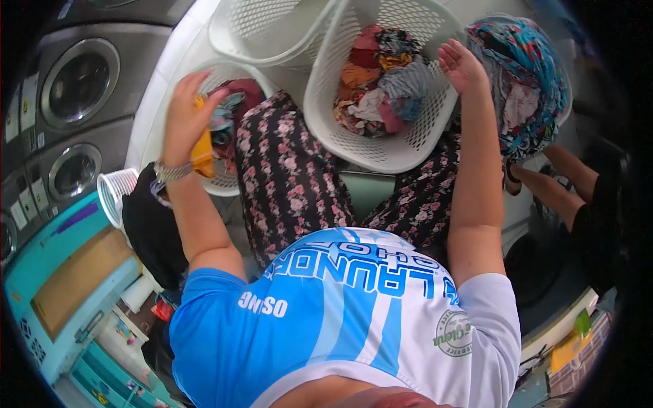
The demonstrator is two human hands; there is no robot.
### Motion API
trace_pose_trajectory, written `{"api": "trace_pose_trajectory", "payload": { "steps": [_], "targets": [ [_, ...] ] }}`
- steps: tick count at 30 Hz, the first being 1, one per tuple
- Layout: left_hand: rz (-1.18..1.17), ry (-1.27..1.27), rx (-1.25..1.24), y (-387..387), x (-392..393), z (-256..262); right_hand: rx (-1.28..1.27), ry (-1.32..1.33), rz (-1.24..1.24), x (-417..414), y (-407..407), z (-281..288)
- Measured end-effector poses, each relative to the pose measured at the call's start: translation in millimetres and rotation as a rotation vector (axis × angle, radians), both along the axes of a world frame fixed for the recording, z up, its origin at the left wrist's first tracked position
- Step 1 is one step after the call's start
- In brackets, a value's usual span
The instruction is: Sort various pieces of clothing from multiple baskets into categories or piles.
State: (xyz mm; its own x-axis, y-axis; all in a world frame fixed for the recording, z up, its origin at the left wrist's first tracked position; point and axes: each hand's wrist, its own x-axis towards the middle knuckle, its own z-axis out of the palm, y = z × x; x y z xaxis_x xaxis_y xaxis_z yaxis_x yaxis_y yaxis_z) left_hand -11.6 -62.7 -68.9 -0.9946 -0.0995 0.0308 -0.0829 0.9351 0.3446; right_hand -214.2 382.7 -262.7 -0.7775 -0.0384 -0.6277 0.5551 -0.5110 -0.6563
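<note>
My left hand (186, 115), with a metal watch (172, 172) at the wrist, is over a round white laundry basket (220, 186). Its thumb stands apart from the fingers. A yellow cloth (203, 155) shows behind that hand, partly hidden by it, and dark red and green clothes (247, 94) lie in the same basket. Between my knees is a larger white perforated basket (385, 160), holding a heap of mixed clothes (380, 92). My right hand (461, 66) is raised near this basket's right rim, palm showing, fingers slightly curled and nothing in them.
Another white basket (270, 30) stands beyond. On the right a basket is piled with blue patterned fabric (535, 76); close by are another person's legs (553, 191). Stacked front-load machines (79, 81) line the left side, with a small white basket (115, 196) below them.
</note>
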Motion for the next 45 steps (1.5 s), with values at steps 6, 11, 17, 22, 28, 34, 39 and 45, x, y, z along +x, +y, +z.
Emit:
{"api": "trace_pose_trajectory", "payload": {
  "steps": [6, 11, 17, 22, 28, 34, 39, 45],
  "targets": [
    [-0.643, -0.492, -0.027, 165, -136, -138, 0.078, 0.005, -0.105, 13, -4, 8],
    [-0.541, -0.741, -0.239, 238, -213, -271, 0.098, -0.021, -0.091, 27, -4, 21],
    [-0.324, -0.742, -0.077, 276, -172, -376, 0.098, -0.056, -0.084, 28, -4, 40],
    [-0.387, -0.727, 0.057, 244, -134, -375, 0.127, -0.104, -0.041, 25, -3, 46],
    [-0.442, -1.039, 0.392, 186, -143, -259, 0.168, -0.096, -0.055, 17, 0, 23],
    [-0.321, -0.748, 0.475, 45, -101, -107, 0.189, -0.058, -0.026, 8, 5, 6],
    [0.182, -0.407, 0.419, -83, -10, -12, 0.367, 0.085, -0.032, 8, 3, -12],
    [0.527, -0.025, 0.396, -158, 94, 49, 0.925, 0.281, 0.401, 5, -11, -78]
  ]
}}
